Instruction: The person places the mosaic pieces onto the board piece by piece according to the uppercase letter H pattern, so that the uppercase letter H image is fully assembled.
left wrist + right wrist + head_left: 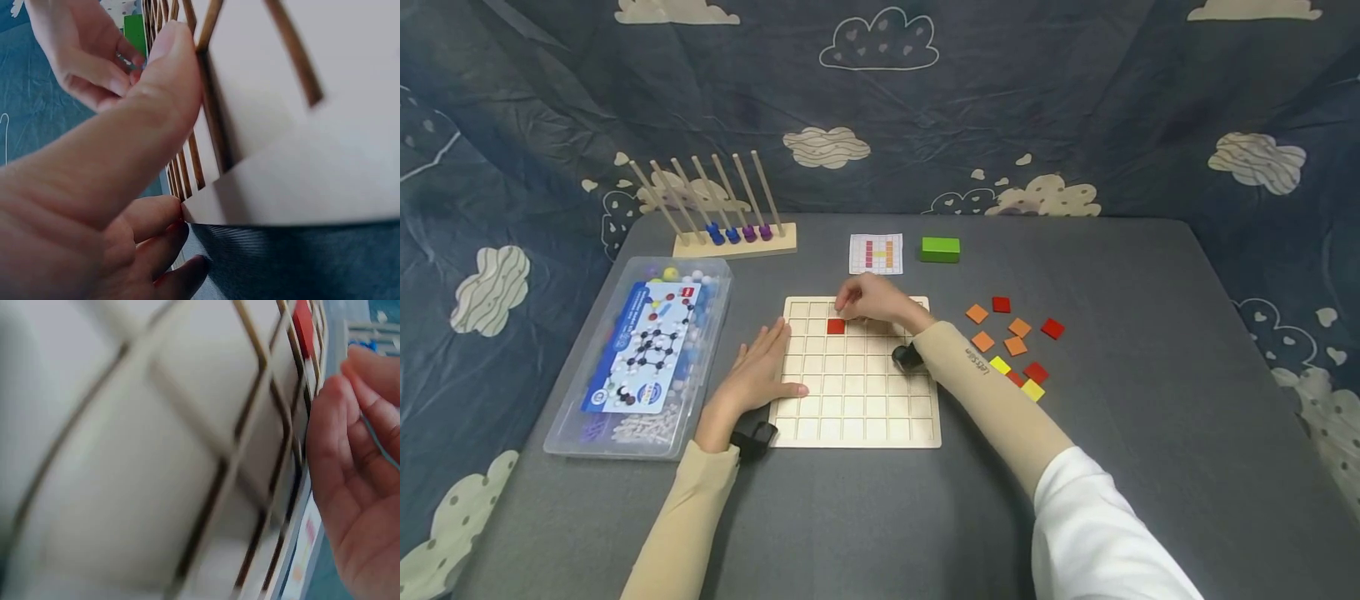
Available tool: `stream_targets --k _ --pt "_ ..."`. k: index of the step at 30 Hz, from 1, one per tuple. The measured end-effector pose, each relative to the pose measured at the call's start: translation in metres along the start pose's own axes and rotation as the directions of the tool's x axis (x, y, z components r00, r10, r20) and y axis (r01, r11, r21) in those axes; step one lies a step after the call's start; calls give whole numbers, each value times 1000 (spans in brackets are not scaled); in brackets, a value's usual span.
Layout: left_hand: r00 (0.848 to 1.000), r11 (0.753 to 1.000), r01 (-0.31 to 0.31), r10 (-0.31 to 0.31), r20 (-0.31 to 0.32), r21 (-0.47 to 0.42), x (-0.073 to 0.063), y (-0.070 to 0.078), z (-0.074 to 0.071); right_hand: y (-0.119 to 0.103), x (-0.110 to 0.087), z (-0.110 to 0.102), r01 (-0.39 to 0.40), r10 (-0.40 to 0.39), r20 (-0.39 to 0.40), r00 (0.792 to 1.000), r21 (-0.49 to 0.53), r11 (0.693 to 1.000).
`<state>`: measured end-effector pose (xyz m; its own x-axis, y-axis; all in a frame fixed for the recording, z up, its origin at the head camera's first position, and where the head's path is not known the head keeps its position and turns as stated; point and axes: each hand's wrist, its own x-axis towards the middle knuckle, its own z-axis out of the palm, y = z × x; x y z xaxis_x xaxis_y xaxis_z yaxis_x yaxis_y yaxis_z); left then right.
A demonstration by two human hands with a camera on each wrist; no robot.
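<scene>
The left hand (760,367) lies with fingers extended along the left edge of a flat, pale wooden board cut into square cells (853,429), its thumb resting on the surface. The right hand (876,298) reaches over the far part of the board, fingers bent and thumb and fingertips drawn together; whether they grip anything small, I cannot tell.

A flat, square red tile (836,327) sits in the second row from the far edge, third column from the left, just on the near side of the right fingertips. The right hand is much the nearer to it than the left. Both tile and board look square, so neither offers a clear long axis.

Right of the board, beside the right forearm, lie loose red, orange and yellow square tiles (1017,346). Left of the left hand is a clear plastic lidded box (721,317).

Beyond the board's far edge lie a small white grid card printed in red, yellow and orange (877,254), a green rectangular block (940,250) and, to the left, a wooden peg stand with blue and purple beads (786,238).
</scene>
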<state>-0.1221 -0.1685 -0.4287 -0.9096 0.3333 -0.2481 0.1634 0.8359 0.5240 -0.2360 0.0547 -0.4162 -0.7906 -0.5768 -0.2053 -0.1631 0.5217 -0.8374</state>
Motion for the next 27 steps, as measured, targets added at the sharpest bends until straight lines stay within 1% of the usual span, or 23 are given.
stream_targets --k 2,5,7,9,13,16,20,23,25,27 --pt "1000 1000 1 -1 -5 -2 0 0 1 7 -7 -11 -10 9 13 1000 85 996" --pt "1000 1000 1 -1 -11 -5 -1 1 1 20 -21 -34 -31 27 30 999 158 987" --pt "1000 1000 -2 2 -15 -3 -1 1 2 31 -33 -50 -49 44 33 999 174 984" --pt "1000 1000 -4 4 -17 0 0 1 2 44 -44 -68 -66 64 18 998 188 980" --pt "1000 1000 -6 6 -17 5 0 0 2 73 -70 -100 -107 117 -40 992 204 973" --pt "1000 1000 -5 6 -16 7 0 0 2 91 -90 -120 -152 177 -98 979 221 963" --pt "1000 1000 -2 2 -13 12 0 0 2 109 -113 -139 -214 261 -159 952 265 940" --pt "1000 1000 2 -2 -8 19 0 1 2 116 -127 -147 -243 305 -186 934 295 924" --pt "1000 1000 3 -3 -7 21 0 1 2 120 -134 -151 -255 323 -202 925 300 919" --pt "1000 1000 4 -4 -6 25 0 1 2 123 -138 -153 -256 323 -209 923 294 921"
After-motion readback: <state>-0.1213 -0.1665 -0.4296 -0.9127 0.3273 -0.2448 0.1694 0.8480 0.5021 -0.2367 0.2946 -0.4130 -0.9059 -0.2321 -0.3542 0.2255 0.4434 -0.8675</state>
